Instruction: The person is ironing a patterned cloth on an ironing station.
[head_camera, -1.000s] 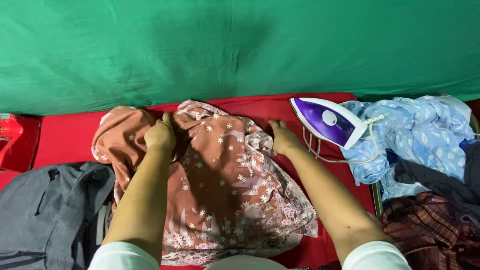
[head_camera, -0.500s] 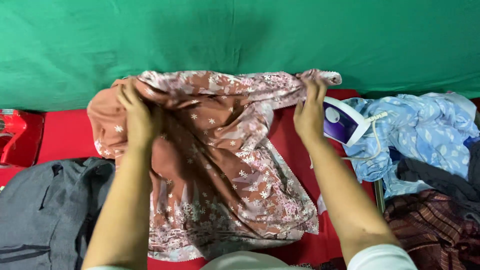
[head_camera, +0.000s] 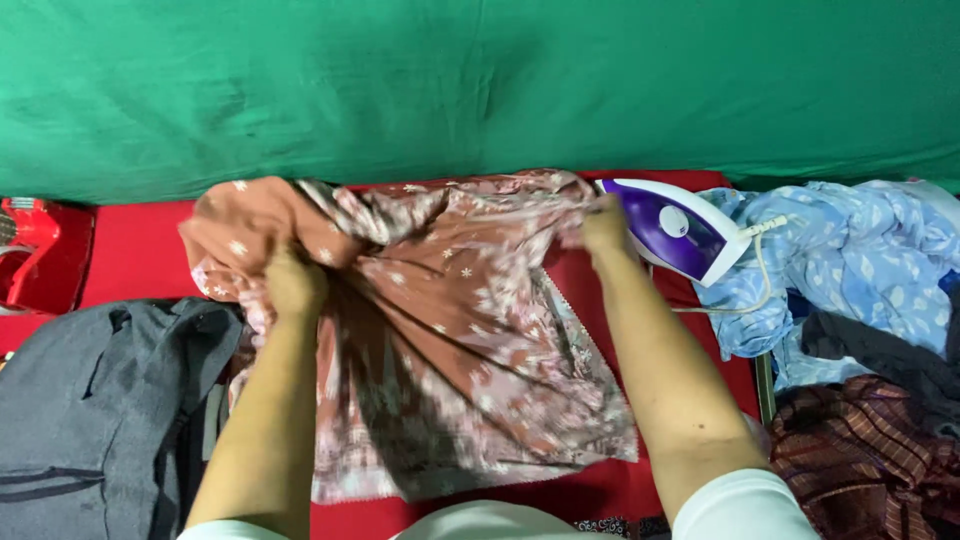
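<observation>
A brown-pink patterned cloth (head_camera: 470, 330) with small white flowers lies spread over a red board (head_camera: 140, 250). My left hand (head_camera: 292, 283) grips a bunch of it near the top left. My right hand (head_camera: 605, 225) pinches its top right corner, right beside the purple and white iron (head_camera: 675, 230). The top edge of the cloth is stretched between both hands and the rest hangs down toward me.
A dark grey garment (head_camera: 90, 400) lies at the left. Light blue patterned fabric (head_camera: 850, 260), a black piece and a dark plaid cloth (head_camera: 860, 450) are piled at the right. A green sheet (head_camera: 480, 80) covers the back. A red object (head_camera: 30, 225) sits far left.
Both hands lifted the cloth's top edge, stretched it wide, and have now lowered it back toward the board; the cloth is blurred from motion.
</observation>
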